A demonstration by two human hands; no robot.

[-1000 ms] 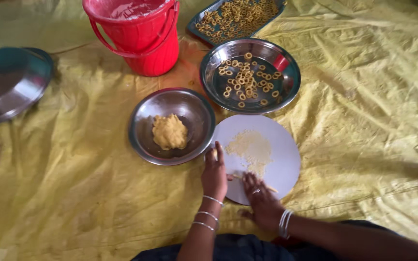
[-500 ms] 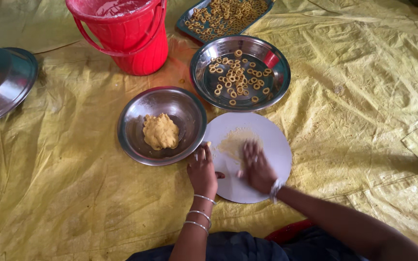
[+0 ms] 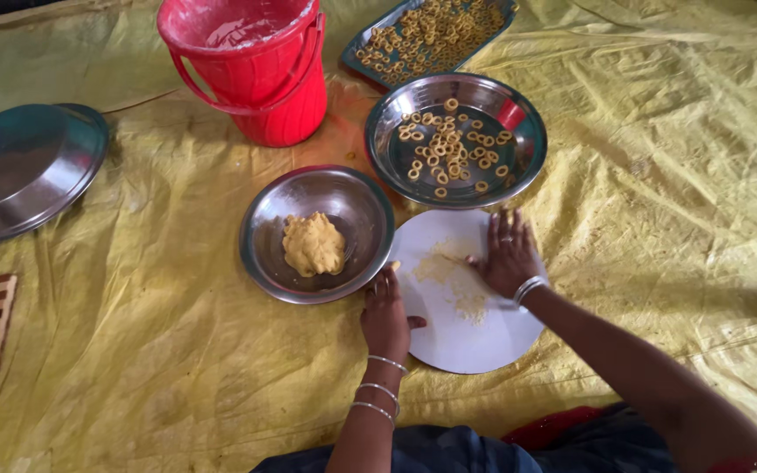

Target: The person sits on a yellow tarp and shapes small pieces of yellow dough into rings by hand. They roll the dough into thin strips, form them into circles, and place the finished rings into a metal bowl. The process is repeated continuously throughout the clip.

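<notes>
While the right hand (image 3: 508, 254) lies flat, fingers spread, on the round white board (image 3: 475, 337), the left hand (image 3: 385, 313) rests open at its edge, steel bowl (image 3: 266, 229) of yellow dough (image 3: 313, 244) just beyond.

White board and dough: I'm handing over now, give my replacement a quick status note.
Left hand: open, at the white board's left edge beside the steel bowl.
Right hand: flat, palm down on the board's upper right.
Dough lump sits in the bowl.
Done: rings lie in the steel plate and the tray.
Left: the lump, and crumbs on the board.
</notes>
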